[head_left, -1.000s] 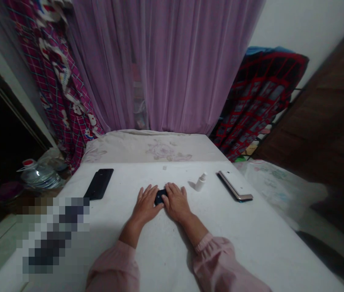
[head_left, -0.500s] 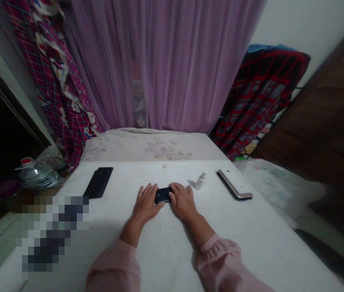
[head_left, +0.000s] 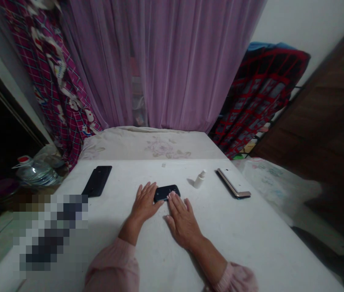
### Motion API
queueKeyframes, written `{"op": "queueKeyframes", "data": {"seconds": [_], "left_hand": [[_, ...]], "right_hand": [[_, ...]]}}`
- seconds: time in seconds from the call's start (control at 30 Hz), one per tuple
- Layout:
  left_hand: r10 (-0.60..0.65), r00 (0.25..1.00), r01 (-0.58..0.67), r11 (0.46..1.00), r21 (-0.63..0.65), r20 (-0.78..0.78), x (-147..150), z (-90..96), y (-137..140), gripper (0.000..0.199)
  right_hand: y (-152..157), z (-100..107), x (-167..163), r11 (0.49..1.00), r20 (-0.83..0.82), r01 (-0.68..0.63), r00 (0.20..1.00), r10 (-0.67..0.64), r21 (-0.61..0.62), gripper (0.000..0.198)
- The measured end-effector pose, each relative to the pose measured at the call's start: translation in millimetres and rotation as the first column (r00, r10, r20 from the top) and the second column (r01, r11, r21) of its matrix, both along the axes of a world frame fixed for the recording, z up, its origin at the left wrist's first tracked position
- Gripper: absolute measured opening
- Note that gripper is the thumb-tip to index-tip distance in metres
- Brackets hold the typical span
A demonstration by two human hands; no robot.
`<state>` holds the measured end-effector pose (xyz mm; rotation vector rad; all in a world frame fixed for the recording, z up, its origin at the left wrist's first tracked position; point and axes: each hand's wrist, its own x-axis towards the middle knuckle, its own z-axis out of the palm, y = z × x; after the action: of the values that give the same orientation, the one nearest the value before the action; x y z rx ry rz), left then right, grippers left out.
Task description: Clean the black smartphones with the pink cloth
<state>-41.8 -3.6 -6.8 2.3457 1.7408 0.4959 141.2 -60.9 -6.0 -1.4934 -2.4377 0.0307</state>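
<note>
A small dark mobile phone (head_left: pixel 163 192) lies flat on the white-covered table, between my hands. My left hand (head_left: pixel 144 201) holds its left end, with the fingers along that side and the thumb against the near edge. The fingers of my right hand (head_left: pixel 184 221) are stretched out, their tips resting on the phone's near right part. Whether anything thin lies under those fingertips, I cannot make out. Just beyond my right hand stands a small white spray bottle (head_left: pixel 200 179).
Dark phones (head_left: pixel 98 181) lie overlapping at the left. A stack of phones with a white one (head_left: pixel 233 181) on top lies at the right. The near left of the table (head_left: pixel 220 215) is blurred by pixelation. A large water bottle (head_left: pixel 34 172) stands beyond the left edge.
My right hand has let go of the phone's right end and drawn back toward me, its fingers now straightened over the near right part. My left hand has stayed in place.
</note>
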Motion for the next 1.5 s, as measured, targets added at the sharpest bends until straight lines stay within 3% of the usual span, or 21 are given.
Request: {"op": "queueKeyframes", "data": {"seconds": [0.23,0.53,0.7,0.87,1.0,1.23,1.37,1.5], "left_hand": [[-0.03,0.999,0.03,0.999,-0.038,-0.017,-2.6,-0.7,1.9,0.054],[-0.017,1.0,0.017,1.0,0.004,0.017,-2.3,-3.0,1.7,0.053],[-0.005,1.0,0.006,1.0,-0.005,0.03,-0.5,0.3,0.1,0.053],[-0.013,0.999,0.014,0.999,-0.029,0.037,-0.6,0.5,1.0,0.054],[-0.017,1.0,0.017,1.0,-0.008,0.025,-1.5,-3.4,1.9,0.053],[-0.009,1.0,0.008,1.0,0.021,0.017,-1.6,-4.6,1.6,0.053],[-0.009,1.0,0.009,1.0,0.016,0.025,-0.7,-2.6,1.2,0.052],[-0.008,1.0,0.008,1.0,0.015,0.027,-0.4,-2.3,0.8,0.053]], "right_hand": [[24.1,5.9,-8.1,0.993,-0.034,-0.113,0.993,0.114,0.012,0.053],[53.9,14.7,-6.0,0.998,-0.076,0.047,0.996,-0.051,-0.053,0.047],[37.9,0.0,5.9,0.996,-0.079,0.09,0.993,-0.09,0.003,0.052],[13.1,-7.4,5.7,0.996,-0.08,-0.033,0.996,0.04,0.084,0.054],[23.0,3.5,-7.0,0.995,-0.081,-0.096,0.992,0.098,0.03,0.052],[56.4,15.5,-10.3,0.999,-0.068,0.016,0.998,-0.019,-0.037,0.048],[43.7,2.9,5.1,0.998,-0.052,0.063,0.997,-0.063,0.007,0.051],[21.7,-6.0,8.4,0.997,-0.067,0.0,0.998,0.005,0.075,0.055]]}}
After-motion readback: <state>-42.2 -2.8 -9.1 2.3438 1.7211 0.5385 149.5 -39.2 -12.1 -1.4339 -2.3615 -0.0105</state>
